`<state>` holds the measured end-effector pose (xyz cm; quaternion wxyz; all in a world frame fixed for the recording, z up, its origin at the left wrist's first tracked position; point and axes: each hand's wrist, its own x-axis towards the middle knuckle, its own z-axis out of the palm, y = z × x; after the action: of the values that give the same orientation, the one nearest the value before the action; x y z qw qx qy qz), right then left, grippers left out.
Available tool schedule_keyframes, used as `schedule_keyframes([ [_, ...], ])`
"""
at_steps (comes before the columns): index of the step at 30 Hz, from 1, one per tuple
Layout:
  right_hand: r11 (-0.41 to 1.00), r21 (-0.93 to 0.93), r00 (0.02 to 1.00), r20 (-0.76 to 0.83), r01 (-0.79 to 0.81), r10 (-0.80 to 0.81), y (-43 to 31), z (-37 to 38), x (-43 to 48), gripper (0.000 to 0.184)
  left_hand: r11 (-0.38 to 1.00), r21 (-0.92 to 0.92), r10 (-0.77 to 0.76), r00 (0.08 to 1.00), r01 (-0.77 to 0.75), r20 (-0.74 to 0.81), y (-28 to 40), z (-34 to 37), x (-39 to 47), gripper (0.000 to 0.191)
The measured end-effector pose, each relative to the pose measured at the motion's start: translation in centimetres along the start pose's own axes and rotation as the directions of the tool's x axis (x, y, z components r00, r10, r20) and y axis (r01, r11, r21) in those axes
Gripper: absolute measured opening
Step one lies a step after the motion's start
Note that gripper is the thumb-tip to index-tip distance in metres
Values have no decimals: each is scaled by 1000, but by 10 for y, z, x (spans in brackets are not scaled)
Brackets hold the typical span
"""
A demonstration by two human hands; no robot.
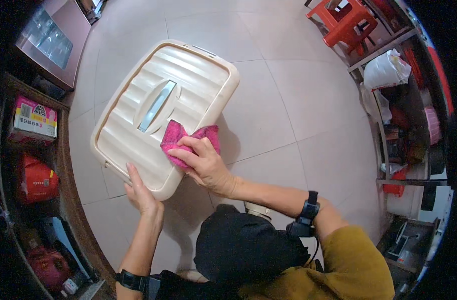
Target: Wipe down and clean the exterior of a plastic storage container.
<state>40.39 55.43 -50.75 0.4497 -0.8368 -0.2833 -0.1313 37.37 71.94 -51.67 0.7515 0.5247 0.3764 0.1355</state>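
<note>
A cream plastic box lid [119, 140] with a ribbed top and a pale blue carrying handle [158, 107] is held tilted before me. My left hand [139, 195] grips its near left edge, with the thumb on top and the fingers hidden beneath. In my right hand [209, 167] is a folded magenta cloth [172, 138], pressed against the right-hand rim of the lid. Part of the cloth lies on the ribbed top and part hangs past the rim. Whether a box body is attached below the lid cannot be seen.
Grey floor tiles [266, 108] extend around the lid. Along the left runs a shelf unit holding a printed carton [35, 122] and a red package [39, 180]. On the right are red plastic stools [344, 24] and a rack with a white bag [386, 70].
</note>
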Motion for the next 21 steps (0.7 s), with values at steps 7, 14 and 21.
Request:
schedule_keyframes([
  [7,970,-5,957,163,243,-239,11,4,-29,51,1000,-6,-18,995,19,97,-23,-8,-3,66],
  [14,956,-258,909,-417,-138,19,113,-51,68,25,999,19,31,990,-34,137,-33,-4,6,64],
  [21,921,-287,879,-464,-262,105,148,-48,94,30,998,-60,18,997,-13,79,-46,19,-1,64],
])
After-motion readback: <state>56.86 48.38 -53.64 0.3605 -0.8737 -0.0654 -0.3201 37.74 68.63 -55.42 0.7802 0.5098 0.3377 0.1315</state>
